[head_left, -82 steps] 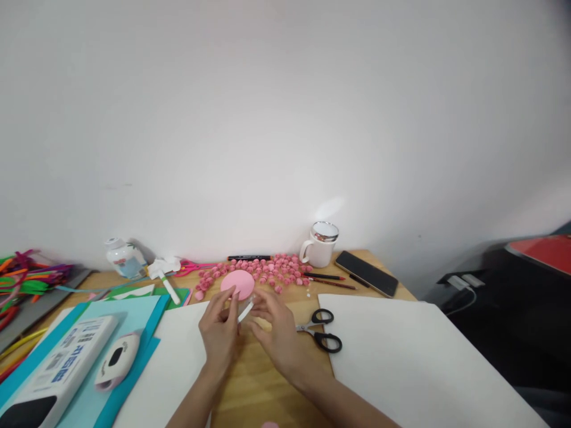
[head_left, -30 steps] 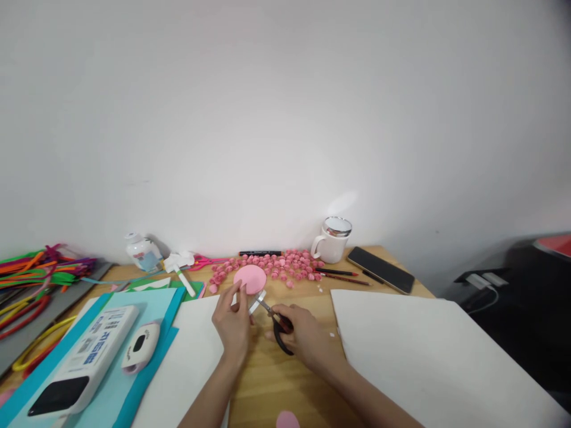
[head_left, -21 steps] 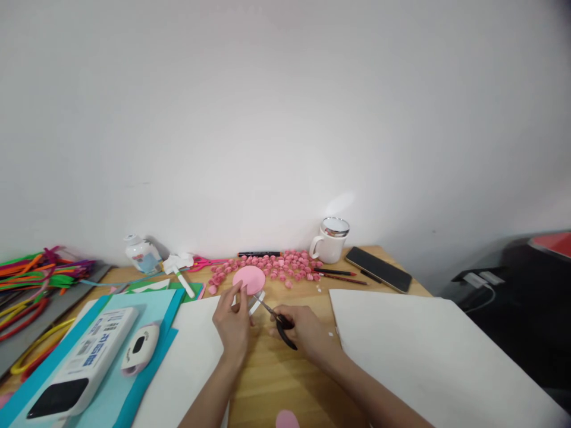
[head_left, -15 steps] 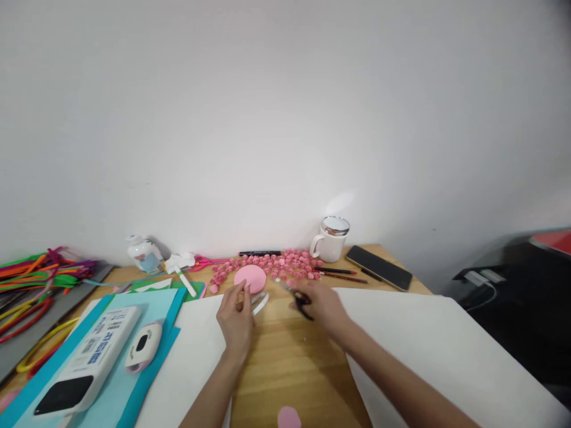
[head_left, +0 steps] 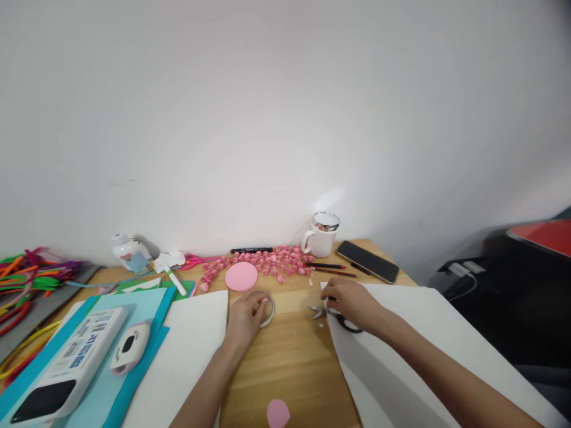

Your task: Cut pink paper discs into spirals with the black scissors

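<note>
My left hand (head_left: 246, 318) is closed, thumb and fingers pinched at the side of a narrow white ring that looks like a roll of tape (head_left: 270, 315). To the right, my right hand (head_left: 350, 302) has its fingers closed on a pair of scissors (head_left: 317, 311). The blades point left, slightly parted, and a black handle loop shows under the palm. Beyond the left hand lies a flat pink paper circle (head_left: 241, 276). Many small rolled pink paper pieces (head_left: 279, 260) spread behind it. A pink paper cut-out (head_left: 278, 413) lies at the near edge.
A white mug (head_left: 321, 235), pencils (head_left: 328, 266) and a black phone (head_left: 368, 260) stand at the back right. White sheets (head_left: 401, 345) flank the bare wood. Leftward are blue folders (head_left: 151, 362) with a white device (head_left: 71, 362), a bottle (head_left: 131, 252) and colourful pipe cleaners (head_left: 35, 273).
My right hand has moved right and nearer with the scissors, down to the white sheet's edge. My left hand has drawn away from the pink circle, bringing the ring along.
</note>
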The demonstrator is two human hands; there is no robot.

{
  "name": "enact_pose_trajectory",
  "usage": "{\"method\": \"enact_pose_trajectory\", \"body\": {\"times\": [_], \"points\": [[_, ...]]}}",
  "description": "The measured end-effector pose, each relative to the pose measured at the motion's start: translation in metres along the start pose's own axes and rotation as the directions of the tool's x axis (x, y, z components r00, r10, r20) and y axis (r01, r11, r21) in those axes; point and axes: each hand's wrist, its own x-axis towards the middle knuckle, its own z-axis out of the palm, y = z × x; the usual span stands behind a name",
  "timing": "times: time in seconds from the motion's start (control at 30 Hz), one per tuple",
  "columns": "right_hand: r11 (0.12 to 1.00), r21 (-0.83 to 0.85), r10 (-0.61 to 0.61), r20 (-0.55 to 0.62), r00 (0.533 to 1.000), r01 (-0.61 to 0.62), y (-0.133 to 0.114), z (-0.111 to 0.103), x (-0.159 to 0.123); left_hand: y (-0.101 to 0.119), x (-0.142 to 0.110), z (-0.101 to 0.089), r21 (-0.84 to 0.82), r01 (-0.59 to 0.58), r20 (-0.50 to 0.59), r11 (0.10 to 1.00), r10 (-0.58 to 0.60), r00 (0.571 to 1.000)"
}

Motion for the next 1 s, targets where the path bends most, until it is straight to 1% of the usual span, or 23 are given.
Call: {"method": "enact_pose_trajectory", "body": {"times": [0.13,0.2,0.3,0.37,0.4,0.43,0.5,0.53,0.6,0.67,0.73,0.77,0.8,0.83,0.87,0.9,0.93,1.0], "points": [[0.995,0.096,0.018,-0.018,1.0,-0.016,-0.006,0.018,0.014,0.001,0.001,-0.003,-0.062,0.068,-0.025,0.996,-0.069,0.997],[0.992,0.125,0.02,-0.021,1.0,-0.017,-0.007,0.025,0.018,0.0,0.0,-0.005,-0.047,0.065,-0.029,0.997,-0.066,0.997],[0.989,0.151,0.012,-0.026,1.0,-0.008,-0.007,0.028,0.019,0.003,-0.001,-0.006,-0.004,0.052,-0.041,0.999,-0.052,0.998],[0.987,0.159,-0.005,-0.028,1.0,0.009,-0.007,0.029,0.017,0.007,0.0,-0.007,-0.065,0.09,-0.055,0.994,-0.094,0.994],[0.987,0.162,-0.014,-0.031,0.999,0.019,-0.008,0.029,0.016,0.01,0.0,-0.008,-0.139,0.135,-0.058,0.981,-0.145,0.988],[0.986,0.165,-0.023,-0.033,0.999,0.028,-0.008,0.029,0.015,0.014,0.001,-0.009,-0.239,0.194,-0.045,0.951,-0.211,0.976],[0.984,0.172,-0.038,-0.039,0.999,0.044,-0.007,0.031,0.012,0.02,0.003,-0.012,-0.421,0.331,0.026,0.844,-0.353,0.935],[0.982,0.182,-0.043,-0.041,0.998,0.049,-0.006,0.031,0.01,0.022,0.004,-0.013,-0.493,0.373,0.063,0.786,-0.395,0.917],[0.974,0.223,-0.036,-0.038,0.999,0.044,-0.007,0.03,0.009,0.025,0.005,-0.014,-0.597,0.42,0.104,0.683,-0.454,0.885],[0.953,0.301,-0.013,-0.06,0.998,0.03,-0.012,0.027,0.009,0.025,0.006,-0.014,-0.651,0.437,0.114,0.62,-0.49,0.864],[0.892,0.448,-0.004,-0.116,0.993,0.056,-0.023,0.022,0.013,0.025,0.007,-0.013,-0.655,0.433,0.094,0.62,-0.502,0.86],[0.817,0.568,-0.023,-0.147,0.989,0.104,-0.031,0.019,0.016,0.024,0.007,-0.013,-0.642,0.423,0.074,0.639,-0.497,0.864],[0.702,0.696,-0.058,-0.155,0.986,0.15,-0.04,0.017,0.019,0.025,0.007,-0.013,-0.624,0.413,0.057,0.663,-0.488,0.871],[0.569,0.8,-0.122,-0.145,0.982,0.189,-0.049,0.016,0.023,0.025,0.007,-0.013,-0.608,0.406,0.048,0.683,-0.478,0.877],[0.462,0.859,-0.152,-0.169,0.974,0.221,-0.058,0.016,0.026,0.025,0.007,-0.013,-0.599,0.404,0.05,0.691,-0.472,0.88],[0.4,0.884,-0.168,-0.188,0.968,0.241,-0.066,0.017,0.03,0.026,0.007,-0.012,-0.602,0.409,0.062,0.686,-0.47,0.88],[0.371,0.895,-0.178,-0.192,0.965,0.246,-0.071,0.02,0.033,0.026,0.006,-0.012,-0.618,0.417,0.085,0.666,-0.471,0.878],[0.34,0.909,-0.199,-0.181,0.963,0.24,-0.078,0.026,0.037,0.025,0.006,-0.011,-0.67,0.428,0.133,0.606,-0.469,0.873]]}}
